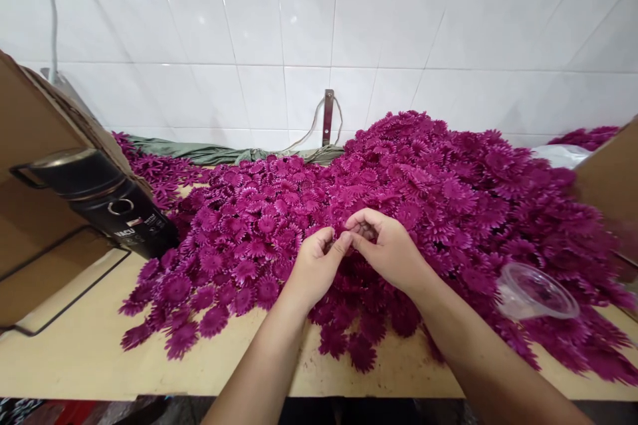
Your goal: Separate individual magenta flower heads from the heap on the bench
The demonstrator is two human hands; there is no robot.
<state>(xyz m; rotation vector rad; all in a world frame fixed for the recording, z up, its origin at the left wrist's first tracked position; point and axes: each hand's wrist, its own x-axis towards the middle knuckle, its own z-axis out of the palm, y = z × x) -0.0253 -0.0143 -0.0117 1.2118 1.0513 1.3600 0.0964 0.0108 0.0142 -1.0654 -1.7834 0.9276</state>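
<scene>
My left hand (319,264) and my right hand (385,244) meet at the fingertips over a big heap of magenta artificial flower heads (269,212). Thumb and fingers of each hand are pinched together. Whatever is between them, if anything, is too small or hidden to make out. Flower heads lie right behind and below both hands, and the pile rises higher to the right. A few loose flower heads (362,350) lie at the front of the heap, between my forearms.
A black vacuum bottle (107,202) leans at the left against a cardboard box (44,186). On the right, a clear plastic tub (535,292) sits tilted among the flowers. Another cardboard piece (611,192) stands at the right edge. A metal bracket (327,116) is on the tiled wall.
</scene>
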